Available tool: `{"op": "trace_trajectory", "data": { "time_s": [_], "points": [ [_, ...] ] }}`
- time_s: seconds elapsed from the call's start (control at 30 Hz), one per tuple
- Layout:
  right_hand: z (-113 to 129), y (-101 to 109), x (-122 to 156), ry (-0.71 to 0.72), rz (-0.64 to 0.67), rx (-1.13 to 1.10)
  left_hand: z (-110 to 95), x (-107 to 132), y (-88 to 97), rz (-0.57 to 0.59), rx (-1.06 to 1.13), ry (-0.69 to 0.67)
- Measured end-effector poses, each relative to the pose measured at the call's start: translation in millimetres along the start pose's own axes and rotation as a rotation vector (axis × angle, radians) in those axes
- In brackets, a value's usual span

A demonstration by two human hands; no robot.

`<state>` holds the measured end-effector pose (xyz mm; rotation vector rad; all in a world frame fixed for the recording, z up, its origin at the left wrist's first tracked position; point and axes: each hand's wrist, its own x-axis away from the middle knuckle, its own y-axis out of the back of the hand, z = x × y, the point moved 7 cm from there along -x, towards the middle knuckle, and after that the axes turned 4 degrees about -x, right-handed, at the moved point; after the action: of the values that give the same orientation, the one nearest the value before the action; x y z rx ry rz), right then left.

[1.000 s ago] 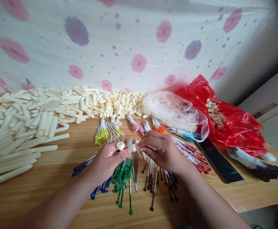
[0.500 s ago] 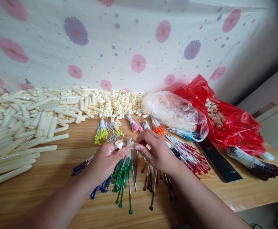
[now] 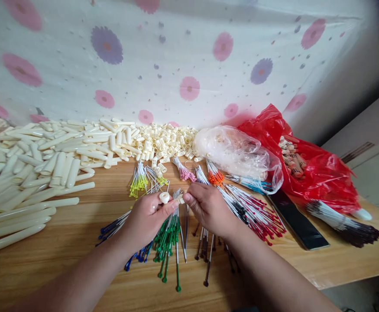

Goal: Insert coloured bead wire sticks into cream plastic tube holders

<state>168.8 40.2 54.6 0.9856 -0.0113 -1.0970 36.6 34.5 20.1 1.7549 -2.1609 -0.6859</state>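
Observation:
My left hand (image 3: 148, 216) is closed around a cream plastic piece (image 3: 164, 197) whose round, hollow end pokes up above the fingers. Between my two hands sits a small cream slotted part (image 3: 180, 199), pinched by the left thumb and touched by my right hand (image 3: 210, 210). The right fingers are curled in, with the thumb pressed against that part's end; most of what they grip is hidden. Just below the hands lie white sticks with green tips (image 3: 168, 238), and tweezers (image 3: 186, 225) lie beside them.
Cream tubes (image 3: 30, 173) are heaped at the left, short slotted cream pieces (image 3: 163, 138) at the back. Stick bundles with yellow (image 3: 139, 184), red (image 3: 267, 221) and dark (image 3: 354, 229) tips lie around. A clear bag (image 3: 238, 151), red bag (image 3: 319, 173) and black phone (image 3: 298, 221) occupy the right.
My right fingers have curled inward and closed more tightly near the small cream part. The left hand keeps its hold almost unmoved, and the view has shifted slightly.

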Motion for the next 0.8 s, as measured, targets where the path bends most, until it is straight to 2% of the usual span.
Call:
{"op": "trace_trajectory", "data": {
  "time_s": [0.07, 0.23, 0.37, 0.63, 0.8],
  "points": [
    [-1.3, -0.6, 0.4, -0.022, 0.007, 0.001, -0.2, -0.1, -0.4, -0.002, -0.004, -0.002],
    [2.7, 0.9, 0.3, 0.044, -0.014, 0.005, -2.0, 0.0, -3.2, 0.022, -0.015, -0.008],
    [-1.7, 1.3, 0.1, 0.003, -0.017, 0.068, -2.7, -0.4, -3.1, 0.017, -0.036, -0.008],
    [-5.2, 1.6, 0.1, -0.029, 0.026, 0.044, -0.1, -0.7, -2.6, 0.021, -0.035, 0.001],
    [-0.4, 1.5, -0.9, 0.019, 0.048, -0.034, 0.5, -0.8, -3.3, 0.032, -0.015, 0.007]
  ]
}}
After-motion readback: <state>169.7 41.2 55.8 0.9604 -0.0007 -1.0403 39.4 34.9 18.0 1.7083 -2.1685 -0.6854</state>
